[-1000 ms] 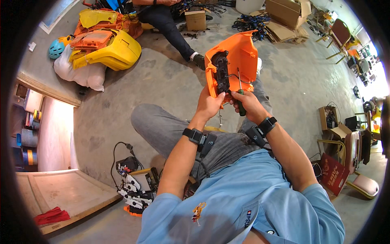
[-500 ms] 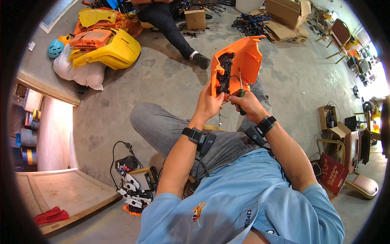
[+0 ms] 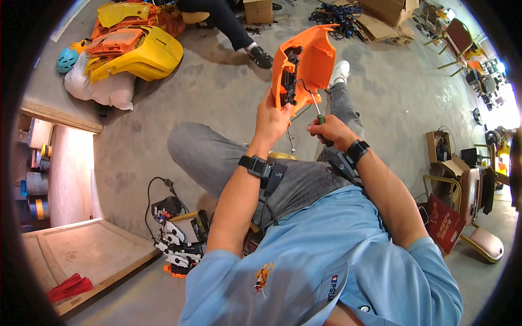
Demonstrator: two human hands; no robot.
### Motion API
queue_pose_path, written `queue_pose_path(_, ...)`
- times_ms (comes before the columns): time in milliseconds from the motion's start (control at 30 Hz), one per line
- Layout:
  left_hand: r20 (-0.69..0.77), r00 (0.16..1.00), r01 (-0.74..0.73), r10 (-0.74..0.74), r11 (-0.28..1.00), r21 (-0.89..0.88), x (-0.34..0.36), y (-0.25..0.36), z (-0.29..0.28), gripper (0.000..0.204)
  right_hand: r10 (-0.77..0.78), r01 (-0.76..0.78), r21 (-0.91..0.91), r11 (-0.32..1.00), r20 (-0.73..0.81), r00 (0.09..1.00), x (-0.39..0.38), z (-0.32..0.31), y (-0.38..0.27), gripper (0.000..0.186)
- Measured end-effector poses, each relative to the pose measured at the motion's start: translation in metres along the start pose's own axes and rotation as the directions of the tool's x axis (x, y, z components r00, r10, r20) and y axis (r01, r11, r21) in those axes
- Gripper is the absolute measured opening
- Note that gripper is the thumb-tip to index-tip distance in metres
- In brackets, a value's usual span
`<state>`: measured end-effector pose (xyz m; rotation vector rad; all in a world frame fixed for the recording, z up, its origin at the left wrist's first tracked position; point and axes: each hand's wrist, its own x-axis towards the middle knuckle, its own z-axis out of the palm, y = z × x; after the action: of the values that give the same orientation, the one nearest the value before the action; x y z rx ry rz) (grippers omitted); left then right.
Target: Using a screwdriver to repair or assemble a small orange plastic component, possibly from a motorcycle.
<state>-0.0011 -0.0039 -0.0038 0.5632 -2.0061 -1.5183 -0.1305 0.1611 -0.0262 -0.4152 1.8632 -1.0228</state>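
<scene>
My left hand grips the lower left side of an orange plastic shell, held up over my legs. A black component with cables runs along the shell's inner left side. My right hand is closed on a screwdriver with a green and black handle; its metal shaft points up into the shell's lower part, where I cannot tell what the tip touches. A thin wire hangs below the shell between my hands. Black straps with small devices sit on both wrists.
Yellow and orange plastic parts lie on a white sack beside a blue helmet. A person's dark-clad leg is ahead. Cardboard, chairs, electronic parts and a wooden board surround me.
The orange shell has moved upward and slightly left with my left hand. The gap between my hands is wider, and more of the screwdriver shaft shows. The camera view has shifted slightly.
</scene>
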Motion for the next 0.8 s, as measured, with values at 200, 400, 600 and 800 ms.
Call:
queue_pose_path(200, 0.012, 0.998, 0.070, -0.069, 0.987, -0.148, -0.002, 0.001, -0.001, 0.038, 0.077, -0.077, 0.010, 0.997, -0.037, 0.996, 0.005, 0.000, 0.007, 0.018)
queue_pose_path(400, 0.008, 0.998, 0.065, -0.065, 0.983, -0.171, -0.001, -0.005, -0.001, 0.041, 0.044, -0.043, 0.007, 0.999, -0.113, 0.993, 0.005, -0.001, 0.009, 0.018)
queue_pose_path(600, -0.031, 0.999, 0.016, -0.022, 0.984, -0.179, 0.001, -0.006, 0.001, 0.038, -0.002, 0.007, 0.049, 0.999, -0.111, 0.994, -0.005, -0.007, 0.007, 0.018)
queue_pose_path(800, -0.052, 0.998, 0.029, -0.035, 0.993, -0.114, 0.003, -0.006, 0.001, 0.039, -0.126, 0.118, -0.092, 0.989, -0.090, 0.988, -0.030, -0.020, -0.017, 0.015)
